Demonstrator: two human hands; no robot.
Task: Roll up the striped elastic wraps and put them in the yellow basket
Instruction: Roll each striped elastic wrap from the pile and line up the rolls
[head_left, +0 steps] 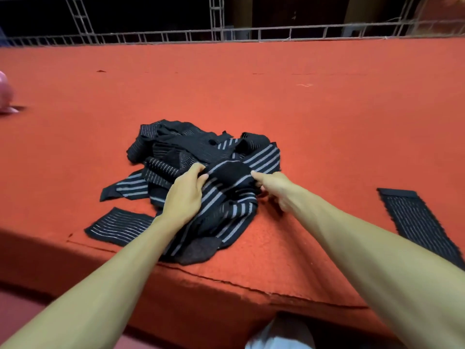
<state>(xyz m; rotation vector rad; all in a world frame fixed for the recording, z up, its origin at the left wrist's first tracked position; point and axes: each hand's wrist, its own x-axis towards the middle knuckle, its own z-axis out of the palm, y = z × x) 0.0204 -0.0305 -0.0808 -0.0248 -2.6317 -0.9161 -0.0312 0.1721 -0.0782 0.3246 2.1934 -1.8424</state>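
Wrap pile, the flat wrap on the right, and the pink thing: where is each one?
wrap pile point(191, 147), head view, on the dark fabric at its far side.
flat wrap point(415, 220), head view, on its striped middle.
pink thing point(3, 96), head view, on the bit at the left edge.

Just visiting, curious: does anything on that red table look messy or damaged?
The striped wraps lie in a tangled heap, unrolled, where the left hand and right hand grip them. The red cover looks split along the near edge.

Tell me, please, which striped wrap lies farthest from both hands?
The long flat wrap at the far right, alone on the red table; the rest lie in or beside the central pile.
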